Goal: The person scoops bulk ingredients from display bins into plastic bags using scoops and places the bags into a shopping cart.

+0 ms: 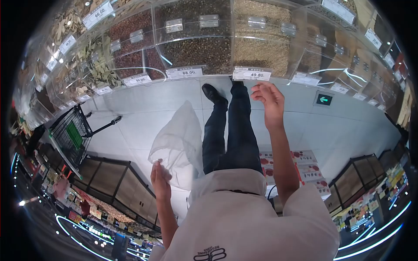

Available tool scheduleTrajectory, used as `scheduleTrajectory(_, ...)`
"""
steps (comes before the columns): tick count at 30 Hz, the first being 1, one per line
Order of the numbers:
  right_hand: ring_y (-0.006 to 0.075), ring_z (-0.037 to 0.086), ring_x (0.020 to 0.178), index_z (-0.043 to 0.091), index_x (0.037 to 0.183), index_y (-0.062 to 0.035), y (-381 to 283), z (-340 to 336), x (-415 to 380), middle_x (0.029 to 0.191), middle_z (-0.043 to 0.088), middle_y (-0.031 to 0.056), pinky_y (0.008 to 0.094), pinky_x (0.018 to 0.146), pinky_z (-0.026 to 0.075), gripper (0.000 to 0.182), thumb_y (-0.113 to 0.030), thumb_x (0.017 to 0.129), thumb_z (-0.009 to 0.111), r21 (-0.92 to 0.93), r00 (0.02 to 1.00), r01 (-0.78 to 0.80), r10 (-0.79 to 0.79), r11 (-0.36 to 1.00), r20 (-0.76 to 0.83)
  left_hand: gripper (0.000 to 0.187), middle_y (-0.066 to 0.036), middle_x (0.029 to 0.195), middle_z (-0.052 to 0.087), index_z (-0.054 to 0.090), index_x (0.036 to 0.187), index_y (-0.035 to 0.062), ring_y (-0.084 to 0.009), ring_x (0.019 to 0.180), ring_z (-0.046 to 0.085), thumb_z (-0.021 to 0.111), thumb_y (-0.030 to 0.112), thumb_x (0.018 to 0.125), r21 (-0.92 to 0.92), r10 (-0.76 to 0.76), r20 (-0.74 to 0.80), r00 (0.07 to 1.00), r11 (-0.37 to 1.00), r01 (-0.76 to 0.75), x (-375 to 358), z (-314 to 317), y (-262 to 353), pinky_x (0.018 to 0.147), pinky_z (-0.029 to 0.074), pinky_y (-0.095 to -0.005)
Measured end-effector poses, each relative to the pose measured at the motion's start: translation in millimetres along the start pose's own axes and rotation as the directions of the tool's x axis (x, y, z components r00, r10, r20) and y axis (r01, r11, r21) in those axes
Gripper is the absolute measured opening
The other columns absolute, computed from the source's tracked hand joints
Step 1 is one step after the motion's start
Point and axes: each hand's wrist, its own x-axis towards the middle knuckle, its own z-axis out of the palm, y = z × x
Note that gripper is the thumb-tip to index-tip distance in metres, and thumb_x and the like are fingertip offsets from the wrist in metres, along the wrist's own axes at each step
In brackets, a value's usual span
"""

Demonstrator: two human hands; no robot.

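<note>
A large, translucent white plastic bag (pixel 176 143) hangs at the left of my legs, its top gathered at my left hand (pixel 160 180), whose fingers are closed on it. My right hand (pixel 267 96) is raised just below the front edge of the bins, near the 49.80 price label (pixel 252 74). Its fingers are curled loosely and apart, with nothing visible between them. Past that label, a clear bin holds pale grains (pixel 261 50). Left of it, another bin holds dark brown grains (pixel 196 51), with an 88.00 label (pixel 185 73).
Clear bins of dried goods (pixel 100 61) curve across the front. A shopping cart (pixel 74 135) stands at the left. Printed cartons (pixel 309 169) sit on the floor behind my right arm. A green arrow sign (pixel 324 99) is on the tiled floor (pixel 348 126).
</note>
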Motion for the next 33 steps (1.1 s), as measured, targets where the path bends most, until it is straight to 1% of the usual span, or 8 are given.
scheduleTrajectory(9,0.0162,0.067,0.085,0.058,0.124,-0.0002,14,-1,10,0.106,0.07,0.0117,0.0295,0.076,0.051,0.029,-0.012,0.098,0.057,-0.031,1.0,-0.015,0.015,0.999,0.007,0.033,0.008,0.069,0.036,0.059,0.116,0.0043,-0.0038,0.059,0.033,0.054,0.034,0.105,-0.045,0.0,0.016,1.0,0.999,0.0,1,-24,-19,0.055,0.03,-0.0231)
scheduleTrajectory(13,0.0192,0.066,0.086,0.066,0.109,0.0014,3,-2,-5,0.107,0.069,0.0136,0.0309,0.077,0.05,0.018,-0.011,0.1,0.057,0.11,0.992,0.121,-0.123,0.987,0.005,0.033,0.008,0.068,0.035,0.059,0.117,0.004,-0.0039,0.059,0.032,0.054,0.035,0.105,-0.068,0.005,0.02,1.0,0.998,-0.004,1,-40,-30,0.055,0.029,-0.0235)
scheduleTrajectory(17,0.0208,0.065,0.085,0.065,0.097,0.0046,-31,2,-47,0.104,0.069,0.0146,0.0316,0.08,0.049,0.021,-0.013,0.102,0.055,-0.063,0.892,0.451,-0.452,0.89,-0.003,0.034,0.008,0.068,0.034,0.059,0.117,0.0038,-0.004,0.059,0.032,0.054,0.035,0.105,-0.082,0.016,0.019,1.0,0.997,-0.015,-3,-46,-33,0.056,0.029,-0.0235)
scheduleTrajectory(21,0.0194,0.061,0.079,0.066,0.088,0.0052,-97,27,-42,0.094,0.069,0.0127,0.0304,0.077,0.048,0.029,-0.017,0.103,0.056,-0.163,0.81,0.565,-0.581,0.808,-0.072,0.032,0.008,0.067,0.034,0.059,0.117,0.004,-0.0039,0.059,0.031,0.055,0.034,0.105,-0.09,0.047,0.042,0.998,0.995,-0.043,-1,-48,-34,0.056,0.029,-0.0231)
scheduleTrajectory(22,0.0162,0.058,0.077,0.07,0.086,0.0042,-111,34,-35,0.087,0.069,0.0102,0.0282,0.074,0.046,0.032,-0.02,0.103,0.058,-0.083,0.798,0.594,-0.599,0.8,-0.068,0.032,0.008,0.067,0.033,0.059,0.117,0.0041,-0.0038,0.059,0.031,0.055,0.033,0.105,-0.094,0.055,0.049,0.997,0.994,-0.051,-1,-52,-35,0.056,0.028,-0.0231)
scheduleTrajectory(29,0.0086,0.053,0.066,0.069,0.073,-0.0011,-184,60,-6,0.07,0.064,0.0034,0.0248,0.066,0.042,0.039,-0.033,0.095,0.07,-0.256,0.762,0.573,-0.622,0.778,-0.184,0.026,0.009,0.066,0.031,0.059,0.115,0.0065,-0.0032,0.058,0.028,0.054,0.03,0.106,-0.175,0.119,0.065,0.991,0.979,-0.106,-2,-65,-37,0.054,0.026,-0.0227)
scheduleTrajectory(30,0.007,0.051,0.061,0.064,0.063,-0.0038,-192,60,4,0.064,0.061,0.0016,0.0234,0.061,0.039,0.046,-0.039,0.091,0.074,-0.328,0.734,0.568,-0.645,0.755,-0.212,0.026,0.009,0.066,0.031,0.059,0.115,0.0067,-0.0032,0.058,0.028,0.054,0.03,0.106,-0.182,0.126,0.068,0.99,0.977,-0.112,-2,-67,-39,0.054,0.026,-0.0227)
scheduleTrajectory(33,0.0086,0.054,0.061,0.059,0.061,-0.0073,-211,66,18,0.062,0.057,0.0009,0.0237,0.061,0.04,0.05,-0.046,0.087,0.076,-0.447,0.72,0.516,-0.653,0.73,-0.235,0.025,0.009,0.066,0.032,0.059,0.114,0.0069,-0.0031,0.057,0.028,0.054,0.03,0.106,-0.207,0.132,0.058,0.99,0.971,-0.117,-4,-66,-38,0.053,0.026,-0.0227)
